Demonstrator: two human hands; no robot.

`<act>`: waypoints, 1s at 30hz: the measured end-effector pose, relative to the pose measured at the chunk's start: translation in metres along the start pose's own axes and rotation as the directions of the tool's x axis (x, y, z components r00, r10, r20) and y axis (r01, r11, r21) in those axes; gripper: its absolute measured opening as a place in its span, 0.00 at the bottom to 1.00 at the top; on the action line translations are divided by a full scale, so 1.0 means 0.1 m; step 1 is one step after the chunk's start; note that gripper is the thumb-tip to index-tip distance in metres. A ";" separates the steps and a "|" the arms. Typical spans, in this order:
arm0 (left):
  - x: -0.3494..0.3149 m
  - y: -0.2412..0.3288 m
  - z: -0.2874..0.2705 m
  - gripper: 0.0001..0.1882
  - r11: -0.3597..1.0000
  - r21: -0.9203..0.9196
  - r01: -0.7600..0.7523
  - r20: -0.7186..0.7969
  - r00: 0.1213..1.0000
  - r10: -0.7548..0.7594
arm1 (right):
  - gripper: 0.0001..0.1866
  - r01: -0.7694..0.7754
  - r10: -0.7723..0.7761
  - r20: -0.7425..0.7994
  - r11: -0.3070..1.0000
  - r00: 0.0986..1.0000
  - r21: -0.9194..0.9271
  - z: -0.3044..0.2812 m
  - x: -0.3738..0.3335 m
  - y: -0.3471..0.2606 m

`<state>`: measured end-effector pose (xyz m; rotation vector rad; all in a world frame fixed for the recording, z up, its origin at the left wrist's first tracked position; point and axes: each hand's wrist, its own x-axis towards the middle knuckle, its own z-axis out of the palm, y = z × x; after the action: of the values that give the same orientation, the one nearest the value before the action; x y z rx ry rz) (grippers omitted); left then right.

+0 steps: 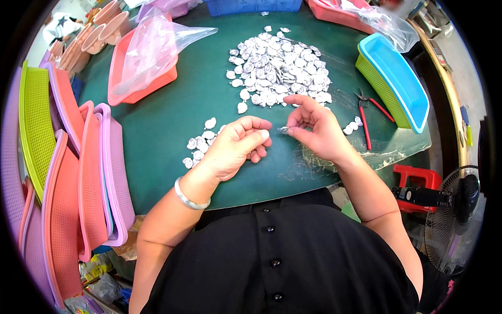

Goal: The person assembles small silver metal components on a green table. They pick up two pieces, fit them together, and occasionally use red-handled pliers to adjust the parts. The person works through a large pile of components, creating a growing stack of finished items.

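My right hand (316, 130) pinches a small pale piece (283, 129) between thumb and fingertip, its index finger raised. Its exact kind is too small to make out. Just left of it, my left hand (241, 142) is closed, the thumb pressed against the curled fingers; whatever lies inside is hidden. Beyond both hands spreads a large heap of small whitish rose-shaped pieces (282, 68) with dark outlines. A smaller group of the same pieces (197, 144) lies beside my left wrist, and several more (353, 125) are to the right of my right hand.
Red-handled pliers (365, 123) lie open on the green table (157, 123). A blue and green basket (395, 78) stands at the right, a coral basket (120, 78) with a plastic bag (151, 52) at the far left. Stacked baskets (68, 209) fill the left side; a fan (452, 220) stands right.
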<state>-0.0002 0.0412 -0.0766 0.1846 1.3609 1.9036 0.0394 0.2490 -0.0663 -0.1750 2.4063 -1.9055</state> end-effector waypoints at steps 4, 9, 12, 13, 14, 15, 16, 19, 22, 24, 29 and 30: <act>0.01 -0.04 0.01 0.06 0.995 0.098 0.004 -0.009 1.000 -0.003 | 0.25 -0.096 0.074 0.090 0.957 0.993 0.275 0.10 0.02 -0.15; -0.01 0.01 0.00 0.07 1.000 0.016 -0.012 -0.055 0.998 0.013 | 0.23 -0.153 0.130 0.084 0.902 0.988 0.403 0.09 0.05 -0.15; -0.02 0.01 0.01 0.07 1.000 -0.007 -0.004 -0.079 0.997 0.003 | 0.22 -0.171 0.147 0.090 0.895 0.985 0.412 0.07 0.04 -0.12; -0.02 0.02 0.01 0.07 1.000 -0.007 -0.004 -0.085 0.996 0.003 | 0.22 -0.178 0.151 0.096 0.891 0.984 0.418 0.07 0.03 -0.13; -0.02 0.02 0.01 0.07 1.000 -0.007 -0.004 -0.091 0.996 0.004 | 0.22 -0.185 0.156 0.102 0.887 0.983 0.423 0.08 0.02 -0.13; -0.02 0.02 0.01 0.07 1.000 -0.014 -0.007 -0.092 0.996 0.005 | 0.22 -0.185 0.156 0.103 0.889 0.982 0.418 0.08 0.02 -0.13; -0.03 0.01 0.01 0.07 1.000 -0.021 -0.010 -0.093 0.996 0.008 | 0.22 -0.185 0.155 0.104 0.892 0.982 0.413 0.09 0.01 -0.13; -0.03 0.01 0.01 0.07 0.999 -0.029 -0.017 -0.088 0.996 0.014 | 0.22 -0.186 0.159 0.101 0.893 0.982 0.409 0.11 0.01 -0.14; -0.03 0.01 -0.01 0.07 0.999 -0.030 -0.024 -0.076 0.997 0.022 | 0.23 -0.183 0.156 0.098 0.896 0.983 0.406 0.12 0.02 -0.14; -0.03 0.01 -0.02 0.06 0.999 -0.033 -0.030 -0.071 0.997 0.028 | 0.23 -0.182 0.154 0.102 0.895 0.983 0.407 0.12 0.03 -0.14; -0.02 -0.01 0.00 0.05 0.995 -0.077 -0.071 -0.089 0.994 0.064 | 0.24 -0.128 0.101 0.088 0.910 0.991 0.395 0.13 0.01 -0.11; -0.02 -0.01 0.00 0.05 0.994 -0.065 -0.087 -0.084 0.993 0.081 | 0.24 -0.086 0.060 0.079 0.921 0.995 0.380 0.14 0.01 -0.09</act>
<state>0.0017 0.0398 -0.0768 0.1330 1.3575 2.0447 0.0406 0.2333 -0.0605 -0.1205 1.9183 -2.2451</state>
